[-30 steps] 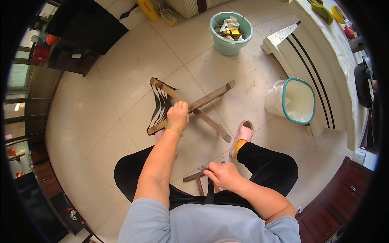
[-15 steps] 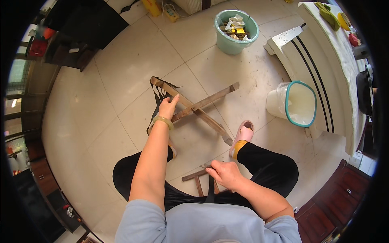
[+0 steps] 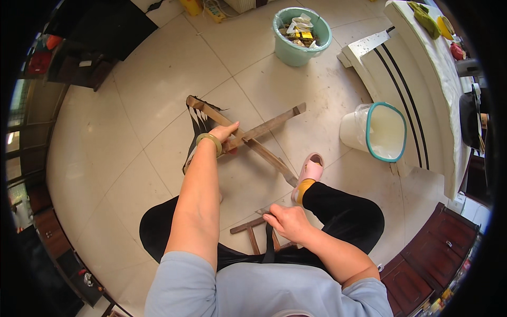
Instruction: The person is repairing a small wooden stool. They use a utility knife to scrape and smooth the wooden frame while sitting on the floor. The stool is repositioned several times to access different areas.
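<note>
Your left hand (image 3: 223, 134) has slid along the folding stool (image 3: 266, 128) toward the crossing of its legs, while the stool keeps its place on the floor. Half a second ago that hand lay nearer the straps; now its thumb stretches toward the crossing and its fingers dip down beside the wood. Your right hand (image 3: 288, 222) stays where it was, closed on a narrow grey piece (image 3: 261, 211).

Under your left hand the stool lies on its side, its square-edged wooden legs crossed in an X, brown and worn, with paler patches. Just left of that hand, thin black straps (image 3: 198, 122) span the seat end, ragged at the far corner. A smooth, pale yellow-green bangle (image 3: 217, 141) rings that wrist.

Below your right hand sits a dark wooden frame (image 3: 245, 227) with a crossbar, and a flat black strap (image 3: 270, 243) runs down from the fingers toward your lap.

Your left palm and most of its fingers are hidden, so you cannot tell how firmly they grip. Your right fist covers most of the grey piece, leaving its kind unclear; your clothes cut off the lower frame.
</note>
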